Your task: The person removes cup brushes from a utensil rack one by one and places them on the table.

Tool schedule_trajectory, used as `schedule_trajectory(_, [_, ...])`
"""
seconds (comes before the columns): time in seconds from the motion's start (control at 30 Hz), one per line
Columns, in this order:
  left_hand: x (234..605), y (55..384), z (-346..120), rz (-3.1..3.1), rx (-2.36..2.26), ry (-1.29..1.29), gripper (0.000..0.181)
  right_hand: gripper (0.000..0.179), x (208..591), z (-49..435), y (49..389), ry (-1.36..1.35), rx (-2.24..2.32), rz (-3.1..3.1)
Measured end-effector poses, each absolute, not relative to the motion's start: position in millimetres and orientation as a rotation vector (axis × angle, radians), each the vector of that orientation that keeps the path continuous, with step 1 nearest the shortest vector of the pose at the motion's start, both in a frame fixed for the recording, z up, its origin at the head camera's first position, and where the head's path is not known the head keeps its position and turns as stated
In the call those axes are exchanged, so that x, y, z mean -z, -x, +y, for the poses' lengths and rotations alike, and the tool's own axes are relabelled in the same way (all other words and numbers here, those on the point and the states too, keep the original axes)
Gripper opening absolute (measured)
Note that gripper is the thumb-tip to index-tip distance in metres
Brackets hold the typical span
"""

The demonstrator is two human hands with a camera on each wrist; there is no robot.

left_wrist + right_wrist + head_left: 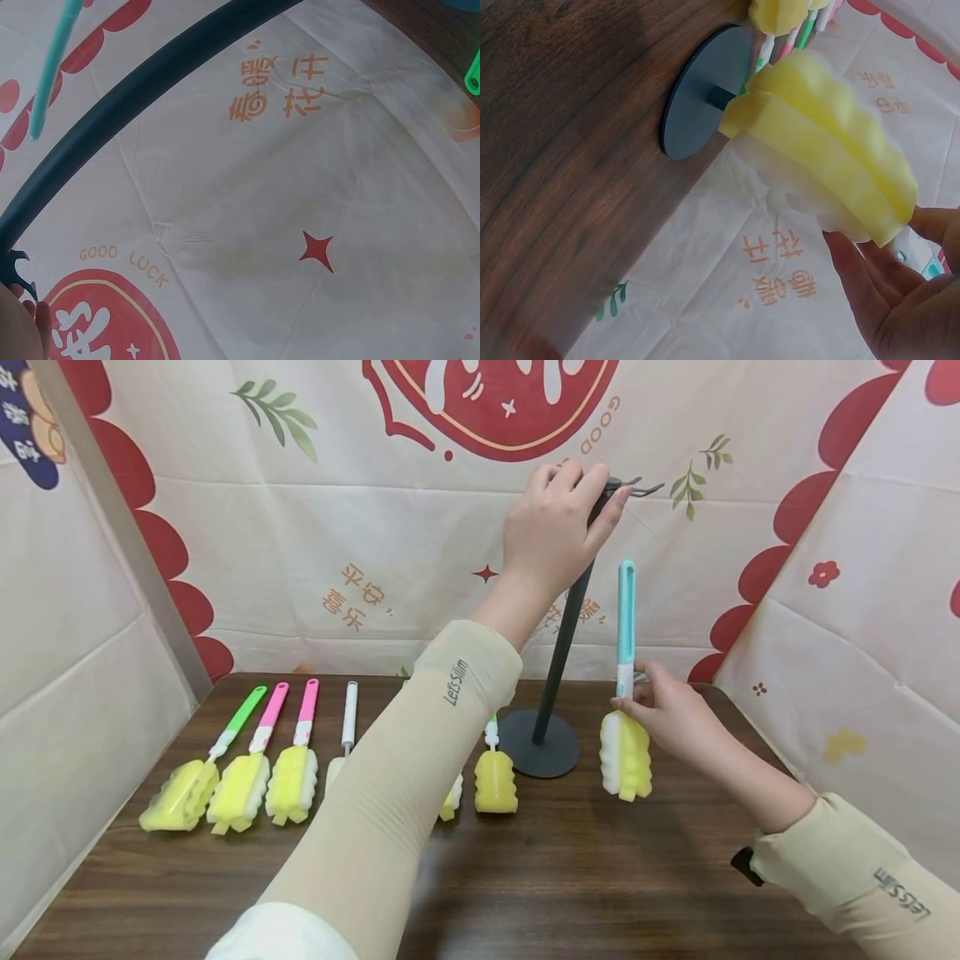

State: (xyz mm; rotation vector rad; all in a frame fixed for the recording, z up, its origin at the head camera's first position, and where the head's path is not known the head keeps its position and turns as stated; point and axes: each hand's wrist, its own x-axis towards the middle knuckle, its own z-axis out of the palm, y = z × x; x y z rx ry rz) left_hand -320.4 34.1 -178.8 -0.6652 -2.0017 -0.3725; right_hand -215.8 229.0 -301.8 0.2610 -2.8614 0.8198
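Observation:
My left hand grips the top of a black metal stand, just below its hooked prongs. The stand's pole crosses the left wrist view as a dark curve. To the right of the stand, my right hand pinches a sponge bottle brush at its white neck. Its teal handle points up, and its yellow and white sponge head hangs down over the table. In the right wrist view my thumb and fingers are right at the end of the sponge.
On the brown table, several sponge brushes lie in a row to the left, among them a green-handled one, two pink-handled ones and a white-handled one. My left sleeve hides part of the row. Another yellow brush lies beside the stand's round base.

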Motion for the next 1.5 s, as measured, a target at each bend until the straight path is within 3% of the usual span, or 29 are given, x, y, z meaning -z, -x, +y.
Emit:
schedule_trajectory(0.6, [181.4,321.6,34.6,-1.987,0.391,0.656,0.045,0.061,317.6,230.8,220.7,-0.198,-0.852,-2.935])
schedule_trajectory(0.87, [181.5,321.7,34.8,-1.981,0.393,0.654,0.045,0.053,324.2,233.5,223.4,-0.168,-0.836,-2.959])
schedule_trajectory(1.5, [179.8,321.3,34.6,-1.978,0.407,0.655,0.045,0.055,339.4,240.7,237.9,-0.11,-0.874,-3.047])
